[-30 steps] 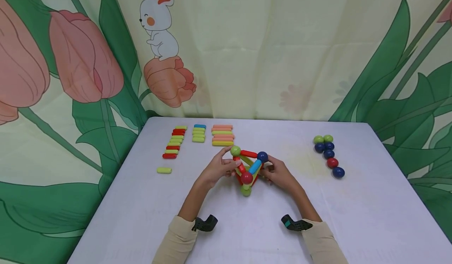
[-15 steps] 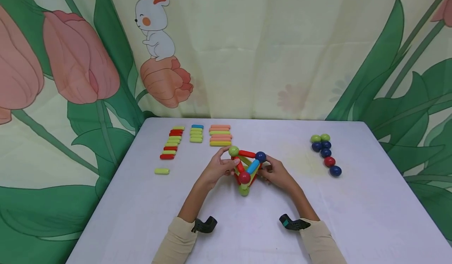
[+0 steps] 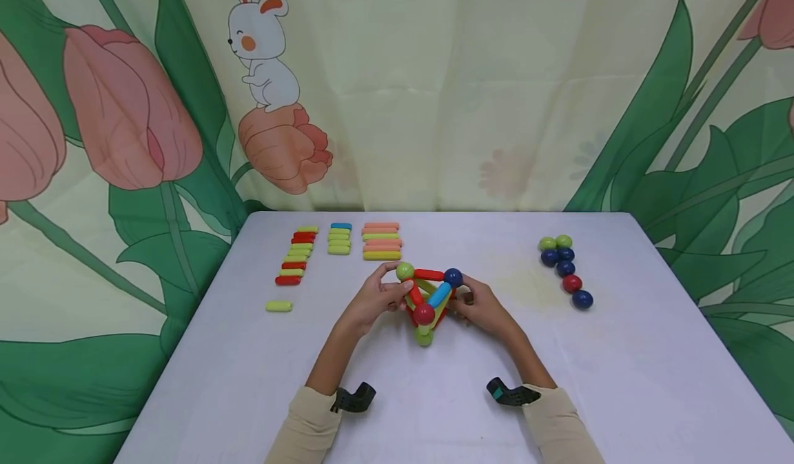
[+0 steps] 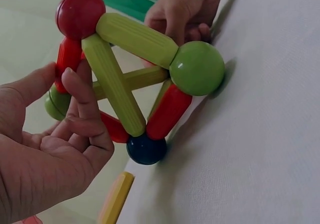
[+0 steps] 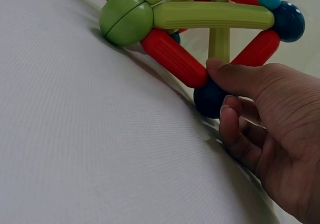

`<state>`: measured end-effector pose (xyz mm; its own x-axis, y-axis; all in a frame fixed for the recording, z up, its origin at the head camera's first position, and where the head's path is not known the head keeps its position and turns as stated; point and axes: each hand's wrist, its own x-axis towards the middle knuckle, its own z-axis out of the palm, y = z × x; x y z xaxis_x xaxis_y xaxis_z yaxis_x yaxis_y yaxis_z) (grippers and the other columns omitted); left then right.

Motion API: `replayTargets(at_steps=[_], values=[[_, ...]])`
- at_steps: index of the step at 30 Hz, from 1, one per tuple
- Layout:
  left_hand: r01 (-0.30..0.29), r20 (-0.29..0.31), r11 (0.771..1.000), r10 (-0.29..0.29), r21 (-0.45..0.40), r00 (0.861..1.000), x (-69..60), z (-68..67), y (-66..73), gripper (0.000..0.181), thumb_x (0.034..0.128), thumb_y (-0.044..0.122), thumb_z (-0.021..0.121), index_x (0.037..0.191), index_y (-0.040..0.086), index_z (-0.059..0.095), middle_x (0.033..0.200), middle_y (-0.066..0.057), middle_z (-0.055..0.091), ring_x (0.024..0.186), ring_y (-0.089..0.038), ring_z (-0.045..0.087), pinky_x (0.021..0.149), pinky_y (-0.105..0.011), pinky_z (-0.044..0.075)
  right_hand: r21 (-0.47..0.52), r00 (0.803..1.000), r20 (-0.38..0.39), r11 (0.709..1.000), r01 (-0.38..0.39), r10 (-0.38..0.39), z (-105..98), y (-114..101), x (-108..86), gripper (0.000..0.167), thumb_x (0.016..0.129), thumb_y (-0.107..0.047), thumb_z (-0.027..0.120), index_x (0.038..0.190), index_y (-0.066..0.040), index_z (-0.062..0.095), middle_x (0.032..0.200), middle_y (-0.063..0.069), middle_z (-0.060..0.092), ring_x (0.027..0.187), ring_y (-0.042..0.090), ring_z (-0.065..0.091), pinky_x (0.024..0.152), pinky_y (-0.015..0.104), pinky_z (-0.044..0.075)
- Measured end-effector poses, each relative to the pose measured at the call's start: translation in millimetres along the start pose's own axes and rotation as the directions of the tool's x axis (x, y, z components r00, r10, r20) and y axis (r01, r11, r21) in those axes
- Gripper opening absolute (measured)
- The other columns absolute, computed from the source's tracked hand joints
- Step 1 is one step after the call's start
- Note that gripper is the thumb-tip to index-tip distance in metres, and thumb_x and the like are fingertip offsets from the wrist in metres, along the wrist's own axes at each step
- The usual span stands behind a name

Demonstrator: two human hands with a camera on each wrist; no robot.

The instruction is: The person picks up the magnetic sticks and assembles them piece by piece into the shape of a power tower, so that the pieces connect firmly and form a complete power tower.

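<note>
A frame of magnetic rods [image 3: 440, 296] and balls stands on the table between my hands in the head view. Its upper corners are a green ball [image 3: 405, 271], a dark blue ball [image 3: 453, 278] and a red ball [image 3: 424, 314]. My left hand [image 3: 367, 305] pinches a red rod [image 4: 68, 59] below the red ball, between thumb and fingers, as the left wrist view shows. On the other side, my right hand [image 3: 486, 307] pinches a low dark blue ball [image 5: 209, 102] with thumb and curled fingers. Part of the frame's far side is hidden.
Sorted rods lie at the back left: a column of red and green ones [image 3: 298, 258], a shorter stack [image 3: 339, 240] and longer rods [image 3: 381, 243]. One green rod [image 3: 279, 306] lies apart. Several loose balls [image 3: 565, 268] line up at the right. A printed curtain [image 3: 434, 105] hangs behind.
The head view has shifted, so everything sits slightly further left and a little lower in it. Both hands keep their hold, and the frame shows no visible change.
</note>
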<state>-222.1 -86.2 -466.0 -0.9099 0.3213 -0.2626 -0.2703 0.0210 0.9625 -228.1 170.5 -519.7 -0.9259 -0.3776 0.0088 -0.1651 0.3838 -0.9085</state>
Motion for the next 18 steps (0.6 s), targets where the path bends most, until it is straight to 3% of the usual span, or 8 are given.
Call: replayTargets(at_steps=[8, 18], values=[[-0.005, -0.03, 1.0, 0.005, -0.013, 1.0, 3.4, 2.1, -4.5, 0.058, 0.0916, 0.033, 0.068, 0.142, 0.022, 0.042, 0.075, 0.0, 0.065, 0.069, -0.021, 0.056, 0.071, -0.026, 0.045, -0.008, 1.0, -0.006, 1.0, 0.01, -0.01, -0.4, 2.1, -0.1, 0.043, 0.092, -0.012, 0.066, 0.132, -0.019, 0.052, 0.109, 0.012, 0.058, 0.055, 0.019, 0.058, 0.053, 0.03, 0.053], [-0.001, -0.07, 1.0, 0.0, -0.026, 0.998, 2.3, 5.8, -1.3, 0.053, 0.0958, 0.033, 0.062, 0.143, 0.021, 0.043, 0.081, 0.001, 0.067, 0.067, -0.015, 0.059, 0.068, -0.023, 0.045, -0.02, 1.0, -0.006, 1.0, -0.017, 0.017, -2.1, 2.3, -1.0, 0.049, 0.091, -0.017, 0.068, 0.136, -0.019, 0.047, 0.097, 0.01, 0.056, 0.053, 0.021, 0.057, 0.053, 0.031, 0.053]])
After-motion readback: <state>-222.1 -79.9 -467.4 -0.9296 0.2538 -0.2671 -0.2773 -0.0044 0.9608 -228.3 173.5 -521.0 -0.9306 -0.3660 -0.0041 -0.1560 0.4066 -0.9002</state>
